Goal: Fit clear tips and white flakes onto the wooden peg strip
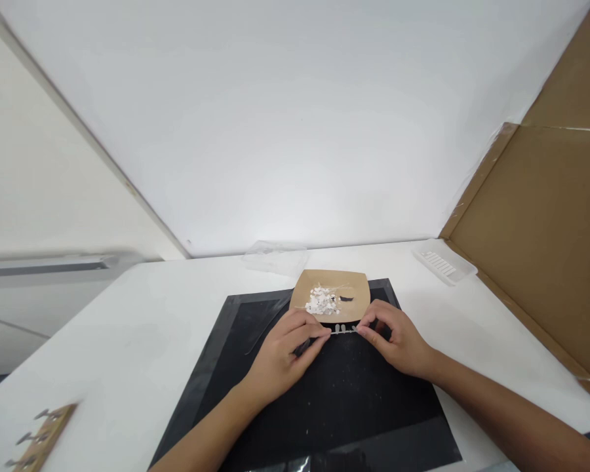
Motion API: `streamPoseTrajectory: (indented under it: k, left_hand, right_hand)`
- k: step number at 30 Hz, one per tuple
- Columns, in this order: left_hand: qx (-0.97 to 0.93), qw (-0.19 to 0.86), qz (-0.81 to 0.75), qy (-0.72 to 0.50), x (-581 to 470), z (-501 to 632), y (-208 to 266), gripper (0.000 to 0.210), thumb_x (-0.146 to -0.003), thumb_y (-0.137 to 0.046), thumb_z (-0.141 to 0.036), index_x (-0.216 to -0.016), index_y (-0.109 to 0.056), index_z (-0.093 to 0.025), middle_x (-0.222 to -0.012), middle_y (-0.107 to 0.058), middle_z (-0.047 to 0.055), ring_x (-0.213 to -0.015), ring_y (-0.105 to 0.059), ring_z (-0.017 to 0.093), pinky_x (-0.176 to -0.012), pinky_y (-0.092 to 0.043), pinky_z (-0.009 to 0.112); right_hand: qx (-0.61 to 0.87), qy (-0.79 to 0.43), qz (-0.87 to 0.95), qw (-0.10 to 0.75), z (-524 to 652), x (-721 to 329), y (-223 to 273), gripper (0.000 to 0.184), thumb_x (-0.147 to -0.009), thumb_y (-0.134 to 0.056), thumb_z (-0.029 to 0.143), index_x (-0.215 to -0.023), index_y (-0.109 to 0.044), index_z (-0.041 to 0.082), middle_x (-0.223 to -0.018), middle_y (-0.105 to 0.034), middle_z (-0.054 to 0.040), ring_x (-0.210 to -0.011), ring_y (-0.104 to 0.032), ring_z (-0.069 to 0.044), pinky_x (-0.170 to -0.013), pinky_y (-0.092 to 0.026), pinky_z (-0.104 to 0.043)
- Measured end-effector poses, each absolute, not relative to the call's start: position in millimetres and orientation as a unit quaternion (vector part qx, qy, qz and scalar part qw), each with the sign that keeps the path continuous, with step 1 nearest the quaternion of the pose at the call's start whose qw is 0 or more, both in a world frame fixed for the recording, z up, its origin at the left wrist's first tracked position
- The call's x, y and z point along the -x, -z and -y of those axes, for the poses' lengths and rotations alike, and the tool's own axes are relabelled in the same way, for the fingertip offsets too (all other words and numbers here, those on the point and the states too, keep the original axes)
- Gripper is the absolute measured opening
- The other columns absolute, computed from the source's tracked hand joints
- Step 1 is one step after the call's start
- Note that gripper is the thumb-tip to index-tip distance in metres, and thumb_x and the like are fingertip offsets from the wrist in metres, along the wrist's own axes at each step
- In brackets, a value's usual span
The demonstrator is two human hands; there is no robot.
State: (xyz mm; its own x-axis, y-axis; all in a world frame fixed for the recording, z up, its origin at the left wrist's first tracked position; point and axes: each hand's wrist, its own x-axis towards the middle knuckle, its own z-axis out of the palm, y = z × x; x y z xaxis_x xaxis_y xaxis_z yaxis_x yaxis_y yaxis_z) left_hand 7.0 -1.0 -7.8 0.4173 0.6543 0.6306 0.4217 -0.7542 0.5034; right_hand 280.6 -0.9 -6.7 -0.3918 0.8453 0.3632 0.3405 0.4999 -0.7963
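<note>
My left hand (291, 347) pinches one end of a thin pale strip with small grey oval tabs (343, 329), held just above the black mat (334, 400). At its other end the fingertips of my right hand (397, 339) are closed on it. Directly behind the strip is a brown paper tray (358, 283), its near edge close to both hands. In the tray lies a heap of small white pieces (323, 300) with thin stalks, beside a small dark piece (346, 299). What the strip is made of I cannot tell.
Clear crumpled plastic (274, 257) lies by the wall. A translucent tray with white slats (445, 262) sits at the back right, near a brown cardboard panel (545, 242). A wooden block with metal pegs (46, 436) is at the front left. A thin dark cord (263, 331) lies on the mat.
</note>
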Motion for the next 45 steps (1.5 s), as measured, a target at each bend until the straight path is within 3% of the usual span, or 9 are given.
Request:
streamPoseTrajectory:
  k: [7,11,15,22,28,31,36,41,45]
  left_hand:
    - [-0.814,0.133,-0.359,-0.437,-7,2,7,0.013,-0.102,-0.064,-0.023,-0.104,-0.077,-0.021,-0.097,-0.076,0.008,-0.094,-0.072,0.02,-0.088,-0.06,0.033]
    - [-0.788,0.157,-0.396,-0.446,-8,2,5,0.013,-0.102,-0.064,-0.026,-0.104,-0.076,-0.021,-0.094,-0.075,0.006,-0.083,-0.07,0.017,-0.078,-0.058,0.028]
    - [-0.748,0.207,-0.428,-0.464,-8,2,5,0.015,-0.102,-0.065,-0.031,-0.1,-0.076,-0.02,-0.088,-0.072,0.003,-0.074,-0.066,0.014,-0.07,-0.055,0.025]
    - [-0.734,0.261,-0.434,-0.452,-10,4,7,0.016,-0.101,-0.065,-0.032,-0.098,-0.076,-0.021,-0.086,-0.071,0.002,-0.072,-0.066,0.013,-0.067,-0.054,0.023]
    - [-0.76,0.256,-0.418,-0.427,-12,6,6,0.015,-0.101,-0.066,-0.03,-0.095,-0.075,-0.02,-0.087,-0.073,0.002,-0.075,-0.069,0.013,-0.068,-0.055,0.022]
    - [-0.763,0.252,-0.413,-0.428,-12,5,6,0.014,-0.1,-0.066,-0.029,-0.095,-0.076,-0.02,-0.089,-0.074,0.002,-0.074,-0.07,0.013,-0.066,-0.055,0.021]
    - [-0.766,0.253,-0.406,-0.43,-13,6,5,0.013,-0.1,-0.067,-0.028,-0.094,-0.077,-0.02,-0.085,-0.074,0.001,-0.071,-0.069,0.012,-0.065,-0.055,0.02]
    - [-0.761,0.266,-0.402,-0.434,-15,8,4,0.013,-0.098,-0.071,-0.03,-0.092,-0.079,-0.021,-0.082,-0.075,0.001,-0.07,-0.069,0.013,-0.065,-0.054,0.02]
    - [-0.754,0.293,-0.396,-0.434,-19,11,2,0.014,-0.097,-0.072,-0.031,-0.091,-0.08,-0.021,-0.079,-0.074,0.001,-0.067,-0.066,0.012,-0.063,-0.051,0.019]
  right_hand:
    - [0.402,-0.327,0.725,0.453,-5,-286,11,0.024,-0.105,-0.062,0.043,-0.094,-0.068,0.023,-0.092,-0.066,-0.0045,-0.081,-0.063,-0.018,-0.068,-0.05,-0.03]
    - [0.382,-0.303,0.782,0.388,-3,-288,8,0.016,-0.102,-0.067,0.037,-0.095,-0.071,0.024,-0.087,-0.065,-0.0031,-0.07,-0.059,-0.016,-0.063,-0.048,-0.029]
    - [0.326,-0.274,0.854,0.301,8,-284,8,0.004,-0.099,-0.068,0.027,-0.1,-0.072,0.025,-0.097,-0.07,-0.0036,-0.072,-0.061,-0.014,-0.067,-0.049,-0.028]
    - [0.271,-0.245,0.896,0.253,13,-280,8,0.013,-0.1,-0.064,0.019,-0.101,-0.075,0.027,-0.098,-0.075,-0.0014,-0.084,-0.071,-0.016,-0.072,-0.05,-0.027]
    - [0.257,-0.182,0.92,0.232,17,-281,7,0.015,-0.105,-0.065,0.032,-0.1,-0.078,0.03,-0.098,-0.079,0.0018,-0.078,-0.073,-0.014,-0.069,-0.047,-0.028]
    - [0.244,-0.176,0.922,0.244,17,-280,11,0.018,-0.104,-0.069,0.043,-0.099,-0.077,0.028,-0.095,-0.079,0.0023,-0.078,-0.074,-0.014,-0.068,-0.047,-0.028]
    - [0.273,-0.203,0.894,0.292,12,-281,10,0.021,-0.1,-0.073,0.045,-0.099,-0.076,0.024,-0.09,-0.079,0.0004,-0.078,-0.073,-0.015,-0.07,-0.049,-0.026]
    - [0.412,-0.284,0.783,0.37,9,-279,11,0.017,-0.099,-0.074,0.041,-0.094,-0.075,0.024,-0.083,-0.075,-0.0006,-0.069,-0.066,-0.014,-0.062,-0.048,-0.025]
    - [0.42,-0.392,0.719,0.39,8,-274,13,0.025,-0.09,-0.082,0.041,-0.105,-0.074,0.024,-0.094,-0.08,-0.0024,-0.076,-0.072,-0.016,-0.061,-0.049,-0.025]
